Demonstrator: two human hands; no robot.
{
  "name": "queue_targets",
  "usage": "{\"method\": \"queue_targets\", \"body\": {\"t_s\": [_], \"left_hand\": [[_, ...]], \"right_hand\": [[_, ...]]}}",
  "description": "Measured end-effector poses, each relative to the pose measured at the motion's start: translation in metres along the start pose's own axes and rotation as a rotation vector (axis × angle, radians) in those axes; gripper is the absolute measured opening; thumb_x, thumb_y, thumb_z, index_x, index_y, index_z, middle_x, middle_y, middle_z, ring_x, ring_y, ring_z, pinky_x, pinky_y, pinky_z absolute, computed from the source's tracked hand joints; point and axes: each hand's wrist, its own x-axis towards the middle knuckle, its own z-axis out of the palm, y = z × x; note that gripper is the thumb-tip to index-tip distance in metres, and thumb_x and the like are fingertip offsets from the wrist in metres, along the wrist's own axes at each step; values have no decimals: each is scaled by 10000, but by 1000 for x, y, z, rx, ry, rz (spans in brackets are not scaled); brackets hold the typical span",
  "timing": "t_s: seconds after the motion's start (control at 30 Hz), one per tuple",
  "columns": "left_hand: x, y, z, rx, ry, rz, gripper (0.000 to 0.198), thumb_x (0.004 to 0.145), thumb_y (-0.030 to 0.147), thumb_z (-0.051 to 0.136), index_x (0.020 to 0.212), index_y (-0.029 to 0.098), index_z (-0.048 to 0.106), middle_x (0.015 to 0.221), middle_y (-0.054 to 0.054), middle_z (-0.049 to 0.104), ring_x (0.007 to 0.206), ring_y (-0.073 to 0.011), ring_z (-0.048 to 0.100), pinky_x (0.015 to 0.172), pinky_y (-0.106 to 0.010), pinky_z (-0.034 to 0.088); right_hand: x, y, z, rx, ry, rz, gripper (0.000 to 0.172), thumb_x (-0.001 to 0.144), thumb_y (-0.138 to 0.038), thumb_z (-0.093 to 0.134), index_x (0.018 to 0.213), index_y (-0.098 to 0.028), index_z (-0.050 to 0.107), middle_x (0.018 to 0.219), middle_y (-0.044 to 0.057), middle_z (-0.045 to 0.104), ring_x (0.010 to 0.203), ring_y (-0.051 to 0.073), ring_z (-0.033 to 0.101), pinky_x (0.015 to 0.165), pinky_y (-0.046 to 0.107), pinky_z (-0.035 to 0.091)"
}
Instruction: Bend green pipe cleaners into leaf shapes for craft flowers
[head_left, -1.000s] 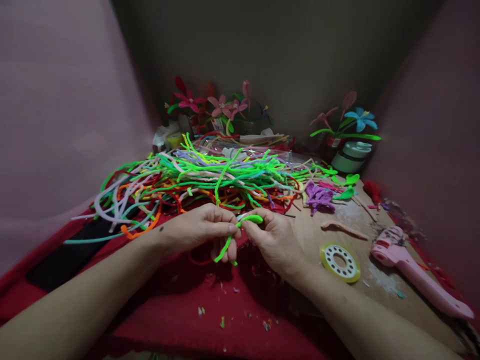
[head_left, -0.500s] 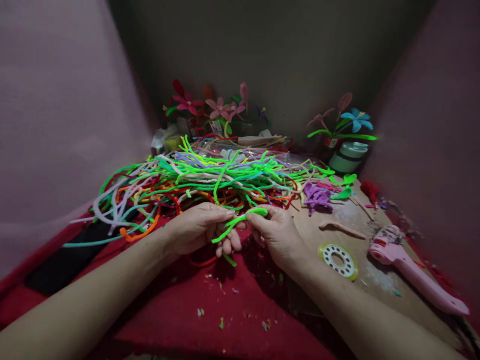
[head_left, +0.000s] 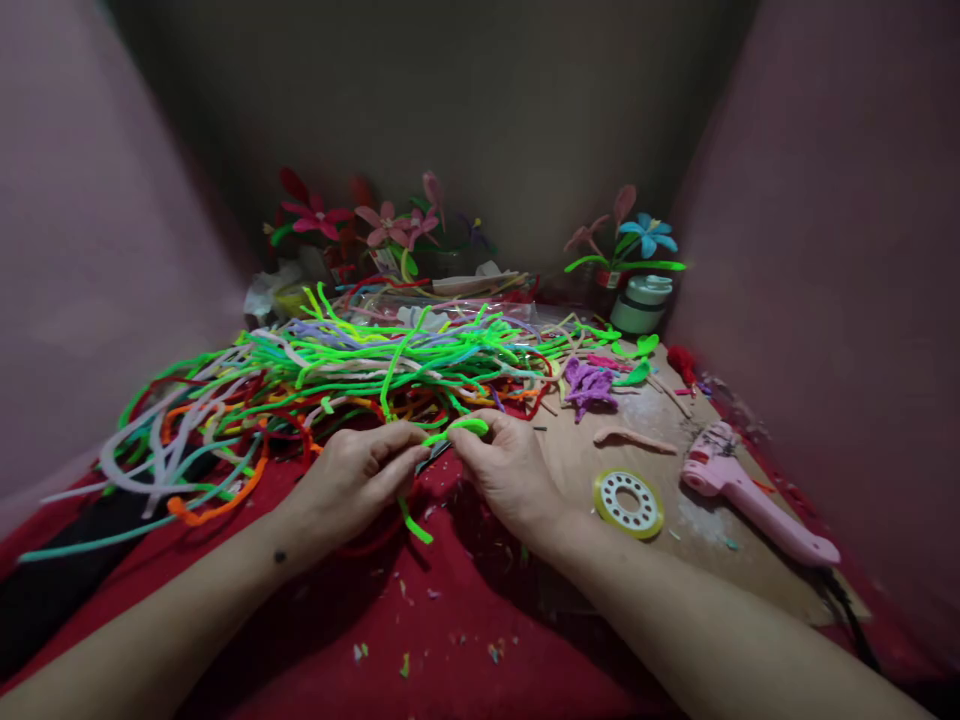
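Between my two hands is a bright green pipe cleaner (head_left: 469, 427), bent into a narrow loop at its right end. My left hand (head_left: 367, 470) pinches its left part, thumb against the fingers. On the looped part, the thumb and fingers of my right hand (head_left: 506, 465) are closed. A green tail hangs out below my left hand; its link to the held piece is hidden by the fingers. Just behind my hands spreads a large pile of pipe cleaners (head_left: 360, 365), mostly green, with white, orange, red and purple ones.
To the right, a wooden board (head_left: 570, 460) carries a tape roll (head_left: 628, 504), a pink glue gun (head_left: 757, 500) and a purple pipe-cleaner flower (head_left: 590, 387). Finished flowers (head_left: 386, 225) and a pale green jar (head_left: 641, 305) stand at the back. Scraps dot the red cloth (head_left: 450, 670).
My left hand has turned over, its back now showing, and its fingers have closed on the green pipe cleaner. My right hand keeps its pinch. The whole view has shifted, so things appear further left.
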Motion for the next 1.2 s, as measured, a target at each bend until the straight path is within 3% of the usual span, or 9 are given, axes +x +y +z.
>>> {"method": "queue_targets", "body": {"t_s": [0.23,0.4,0.53,0.6,0.7,0.8,0.93,1.2], "left_hand": [[6,-1,3,-218,-85,-151,262,799,404,496,713,157,508,486,40,491,412,-68,403,398,-176,299],[21,21,-6,-242,19,-125,237,760,384,543,719,151,528,512,26,537,443,-80,444,419,-181,333],[47,49,-3,-181,56,13,201,733,338,584,694,141,571,591,22,540,538,-80,472,498,-181,367],[64,62,6,-117,-5,31,189,719,323,599,682,138,595,529,43,475,476,-59,401,445,-174,301],[91,72,29,-198,-145,22,194,716,321,598,651,140,573,483,53,448,421,-49,365,413,-178,273],[117,73,55,-242,-256,-91,235,719,321,585,574,151,515,379,63,396,316,-47,304,343,-189,201],[141,69,80,-241,-284,-118,235,722,259,564,525,154,488,367,48,422,287,-56,327,318,-193,204],[154,68,91,-211,-270,-139,219,685,234,611,518,138,507,373,42,440,275,-44,309,304,-188,187]], "right_hand": [[5,0,-2,58,11,-60,88,695,-222,544,692,-151,596,594,-30,542,548,89,467,537,209,384],[5,7,3,151,28,50,149,699,-210,525,829,-154,573,526,-53,506,452,84,444,462,203,367],[1,16,8,-109,-200,1,154,677,-100,449,676,-149,595,482,-43,495,423,77,424,441,193,330],[-3,17,8,-313,-352,-149,147,647,-88,474,597,-154,594,509,-27,535,476,90,460,463,193,332],[-9,14,7,-474,-482,-309,155,651,-113,503,656,-176,644,643,-9,637,596,121,538,522,197,369],[-12,10,4,-543,-504,-338,194,683,-154,497,744,-185,678,727,9,683,638,136,578,553,202,395],[-12,9,2,-573,-497,-397,211,710,-213,486,773,-182,685,727,25,693,634,140,599,570,204,407],[-12,8,3,-632,-489,-423,189,696,-224,501,724,-192,685,716,30,697,657,155,617,566,209,410]]}}
